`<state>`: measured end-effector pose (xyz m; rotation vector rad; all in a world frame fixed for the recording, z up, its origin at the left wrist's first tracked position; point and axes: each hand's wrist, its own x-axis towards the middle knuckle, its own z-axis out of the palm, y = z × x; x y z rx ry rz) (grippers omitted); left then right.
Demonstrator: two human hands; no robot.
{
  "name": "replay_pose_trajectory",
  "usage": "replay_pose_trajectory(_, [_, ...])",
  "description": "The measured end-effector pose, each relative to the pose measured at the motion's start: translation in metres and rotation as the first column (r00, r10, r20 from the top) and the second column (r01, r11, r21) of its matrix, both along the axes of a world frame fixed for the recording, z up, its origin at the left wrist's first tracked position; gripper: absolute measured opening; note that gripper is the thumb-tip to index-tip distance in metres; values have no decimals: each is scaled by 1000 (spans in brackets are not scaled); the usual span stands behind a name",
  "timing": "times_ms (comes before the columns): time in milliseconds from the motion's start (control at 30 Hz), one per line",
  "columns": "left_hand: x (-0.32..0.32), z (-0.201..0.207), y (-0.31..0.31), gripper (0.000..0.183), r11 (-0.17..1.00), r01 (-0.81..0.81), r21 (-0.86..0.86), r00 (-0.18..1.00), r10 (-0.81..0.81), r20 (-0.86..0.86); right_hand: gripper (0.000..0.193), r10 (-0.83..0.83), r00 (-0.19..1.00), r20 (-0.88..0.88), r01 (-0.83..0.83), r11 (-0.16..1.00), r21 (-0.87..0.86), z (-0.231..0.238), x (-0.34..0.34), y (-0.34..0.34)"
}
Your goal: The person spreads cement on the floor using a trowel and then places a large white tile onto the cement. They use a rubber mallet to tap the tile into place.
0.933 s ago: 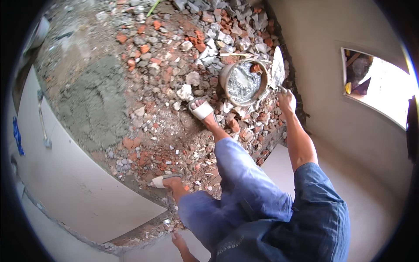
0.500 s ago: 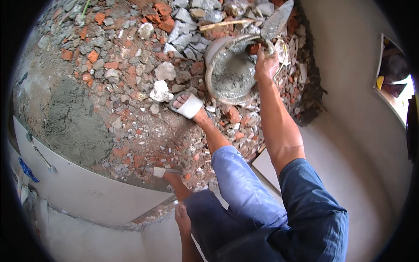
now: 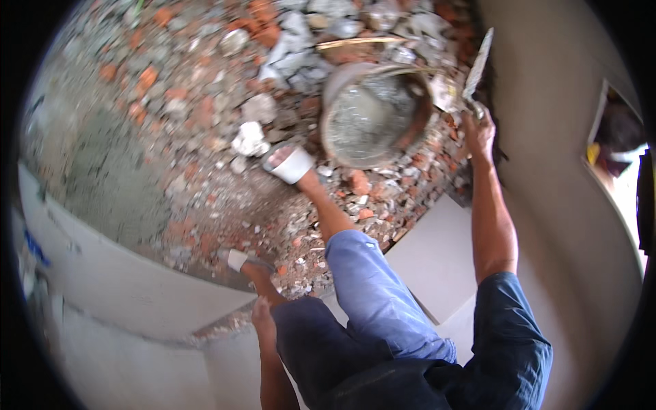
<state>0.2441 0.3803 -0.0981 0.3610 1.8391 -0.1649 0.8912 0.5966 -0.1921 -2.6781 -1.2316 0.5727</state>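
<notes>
Right hand (image 3: 480, 131) has its grip wrapped around the handle of a trowel (image 3: 480, 65), which is off to the right of the bucket (image 3: 331, 113), blade pointing away from the person and looking thin from this angle, right near the plain wall (image 3: 540, 102). Bucket's sitting in brick and stone rubble (image 3: 301, 236), with wet grey mix (image 3: 372, 116) inside. Left hand (image 3: 262, 316) is down by the left knee, well apart from the bucket; honestly can't tell if that grip is open or closed. One white-strapped sandal (image 3: 295, 167) is planted just beside the bucket.
</notes>
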Motion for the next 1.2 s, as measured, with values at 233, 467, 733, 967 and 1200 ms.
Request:
replay_pose_trajectory(233, [34,62,-6,36,991,91,100,986,-76,-149,43,-211,935,-286,165,970,-176,13,-43,57])
replay_pose_trajectory(467, [33,94,-16,38,869,398,294,844,-221,-488,28,-12,868,-497,-96,977,-190,81,-137,5])
replay_pose_trajectory(733, [32,62,-83,50,940,148,307,935,-32,-353,31,73,876,-477,-265,898,-350,168,-313,13])
replay_pose_trajectory(967, [5,-47,11,85,571,-815,103,560,728,396,24,-10,791,-612,-312,854,-417,311,-509,-32])
replay_pose_trajectory(1200, [-156,40,27,87,25,-959,283,44,997,63,29,178,470,-864,-792,517,-324,278,-662,-38])
